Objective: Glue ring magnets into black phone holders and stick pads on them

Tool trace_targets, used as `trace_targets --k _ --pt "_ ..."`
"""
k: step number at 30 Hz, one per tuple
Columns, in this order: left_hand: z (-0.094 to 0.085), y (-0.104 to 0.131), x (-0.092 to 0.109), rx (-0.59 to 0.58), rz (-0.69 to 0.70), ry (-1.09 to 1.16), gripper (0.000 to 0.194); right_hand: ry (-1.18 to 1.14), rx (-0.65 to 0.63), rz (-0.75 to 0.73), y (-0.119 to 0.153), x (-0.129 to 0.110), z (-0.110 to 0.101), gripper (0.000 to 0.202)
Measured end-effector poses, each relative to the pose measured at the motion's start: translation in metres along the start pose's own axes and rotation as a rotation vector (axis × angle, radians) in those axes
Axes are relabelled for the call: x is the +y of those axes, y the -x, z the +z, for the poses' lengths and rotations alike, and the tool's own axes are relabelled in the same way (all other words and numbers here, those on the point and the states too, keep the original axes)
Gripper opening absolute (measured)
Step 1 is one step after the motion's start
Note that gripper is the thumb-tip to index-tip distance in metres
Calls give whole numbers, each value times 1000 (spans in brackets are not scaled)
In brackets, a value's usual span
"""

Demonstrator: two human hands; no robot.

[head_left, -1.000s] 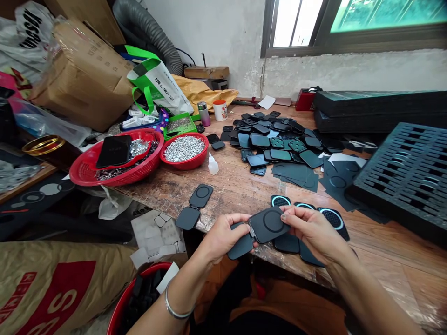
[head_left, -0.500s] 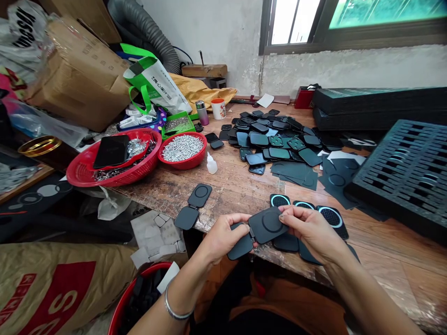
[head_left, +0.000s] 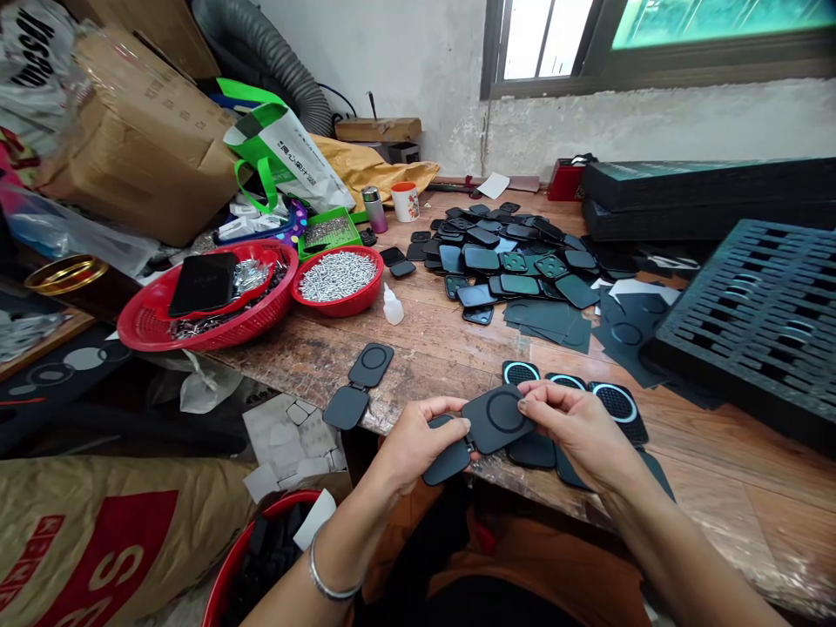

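Observation:
A black hinged two-panel pad (head_left: 497, 420) is held between both hands over the table's front edge. My left hand (head_left: 423, 438) grips it around the hinge and the lower panel. The fingertips of my right hand (head_left: 562, 418) pinch the right edge of the upper panel, which bears a ring mark. Behind and beneath the right hand, several open pads with light blue rings (head_left: 614, 405) lie on the table. Another two-panel pad (head_left: 371, 364) rests unfolded to the left, near the edge.
Red baskets (head_left: 278, 305) and a red bowl of metal pins (head_left: 340, 277) stand at the left. A white dropper bottle (head_left: 393, 306) is beside them. Black panels (head_left: 482, 259) are heaped behind, and a slotted foam tray (head_left: 751, 305) is at the right.
The view has shifted slightly. Both hands keep their hold on the pad, and its ring-marked panel is tilted a little differently, with the ring showing more clearly.

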State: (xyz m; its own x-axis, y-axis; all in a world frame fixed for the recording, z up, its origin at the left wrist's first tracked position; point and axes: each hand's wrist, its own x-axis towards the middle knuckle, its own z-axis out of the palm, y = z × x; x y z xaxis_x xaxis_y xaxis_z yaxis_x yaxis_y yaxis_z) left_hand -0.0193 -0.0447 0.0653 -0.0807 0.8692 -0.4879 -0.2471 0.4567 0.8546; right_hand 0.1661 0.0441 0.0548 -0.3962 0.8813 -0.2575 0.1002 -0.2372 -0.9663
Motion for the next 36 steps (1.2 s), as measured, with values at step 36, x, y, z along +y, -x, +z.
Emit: trace_targets --k 36 --pt "6 5 0 49 102 -73 38 272 172 -315 8 1 11 22"
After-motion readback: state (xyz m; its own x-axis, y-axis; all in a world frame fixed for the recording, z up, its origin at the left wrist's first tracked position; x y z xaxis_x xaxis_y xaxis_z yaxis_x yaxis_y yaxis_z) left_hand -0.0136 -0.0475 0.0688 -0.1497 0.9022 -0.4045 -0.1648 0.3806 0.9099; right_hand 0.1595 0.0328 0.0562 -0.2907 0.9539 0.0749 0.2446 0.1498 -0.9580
